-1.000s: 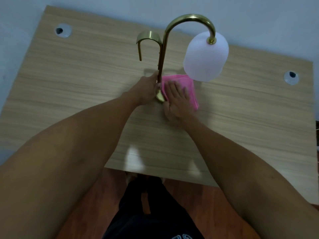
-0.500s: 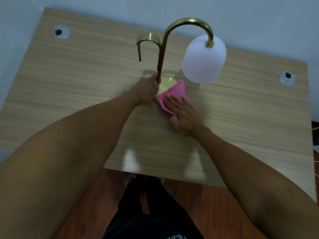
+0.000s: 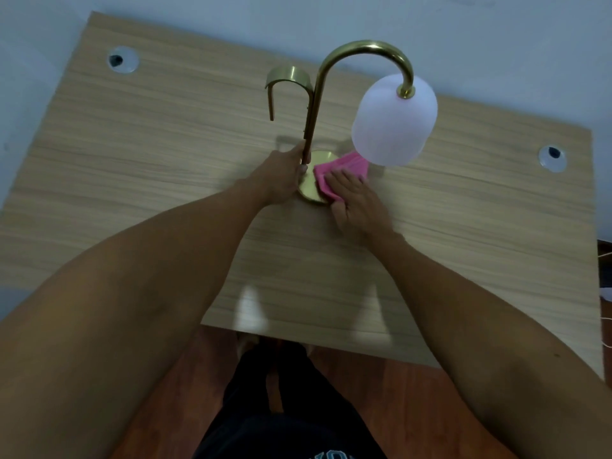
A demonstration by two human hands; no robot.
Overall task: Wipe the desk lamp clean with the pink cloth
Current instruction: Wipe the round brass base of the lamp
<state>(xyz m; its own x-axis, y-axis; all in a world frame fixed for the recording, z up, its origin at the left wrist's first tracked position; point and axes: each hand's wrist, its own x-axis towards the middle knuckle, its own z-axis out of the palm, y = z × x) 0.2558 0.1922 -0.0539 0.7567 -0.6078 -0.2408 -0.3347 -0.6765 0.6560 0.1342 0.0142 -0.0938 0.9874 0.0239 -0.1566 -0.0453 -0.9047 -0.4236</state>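
Since a moment ago my right hand [image 3: 356, 202] has swept the pink cloth [image 3: 341, 173] back across the desk lamp's brass base [image 3: 313, 190], so I judge the base wipe is well underway, with stem and shade left. That hand lies flat, fingers spread, pressing the cloth onto the base's right half. My left hand [image 3: 281, 180] is closed around the lower brass stem [image 3: 309, 134], steadying the lamp on the wooden desk [image 3: 165, 144].

Lamp [image 3: 331, 77]: brass-look metal stem and round base, polished, glossy. Shade [image 3: 394, 122]: frosted white, matt, smooth; glass or plastic, can't tell. Cloth [image 3: 344, 167]: pink, soft ribbed weave, matt. Worktop [image 3: 165, 144]: pale wood-grain laminate, smooth, slight sheen near front edge. Floor [image 3: 414, 409]: reddish wood, semi-gloss.
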